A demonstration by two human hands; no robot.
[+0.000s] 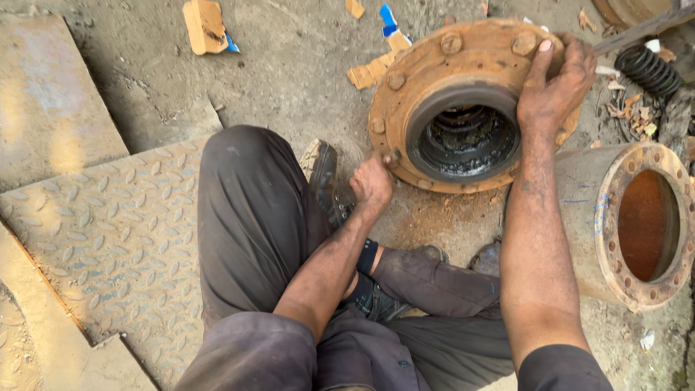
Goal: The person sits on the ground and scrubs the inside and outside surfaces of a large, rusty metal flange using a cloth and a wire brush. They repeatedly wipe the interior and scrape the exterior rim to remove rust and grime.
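The right hand (554,87) lies open-fingered, gripping the rusty wheel hub (427,69) at three o'clock; the left hand (371,182) pinches a stud (392,156) at seven o'clock.

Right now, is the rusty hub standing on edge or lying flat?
On edge, tipped: the rusty hub shows its greasy bore sideways, with the right hand gripping its rim.
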